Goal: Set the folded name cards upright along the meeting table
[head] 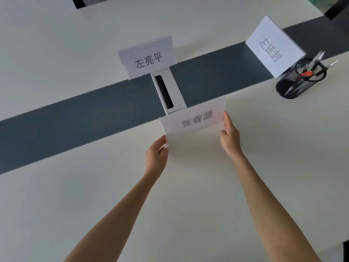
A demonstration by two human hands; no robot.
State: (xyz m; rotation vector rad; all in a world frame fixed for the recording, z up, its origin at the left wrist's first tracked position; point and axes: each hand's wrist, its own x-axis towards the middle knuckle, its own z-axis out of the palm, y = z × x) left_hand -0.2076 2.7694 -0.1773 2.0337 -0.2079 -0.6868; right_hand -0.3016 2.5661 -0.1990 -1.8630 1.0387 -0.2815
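Name cards, three counted, all white folded paper with printed characters.

Card in hand [194,118]: centre of view, near edge of the dark centre strip [75,118], at 6 o'clock from the cable port [168,91]. Top edge up, print facing the wearer; lower part blurred, so fold not readable. Held at both lower corners, likely to square it to the strip and spread the base so it stands.

Left hand [156,154]: at 7 o'clock of the card, fingertips touching the lower left corner, fingers loosely curled, narrow. Pinch or mere steadying: cannot tell.

Right hand [229,137]: at 4 o'clock of the card, fingers extended along the right edge, thumb near the lower corner; light contact, firm grip not confirmed.

Second card [148,57]: standing upright at 12 o'clock of the port, far side of the strip, print readable from here.

Third card [274,47]: at 2 o'clock, standing on the strip, turned at an angle, print reading sideways; probably still to be straightened.

Mesh pen holder [300,80]: one, black, just beside the third card at its 5 o'clock, pens inside.

Meeting table [188,186]: one, pale top.
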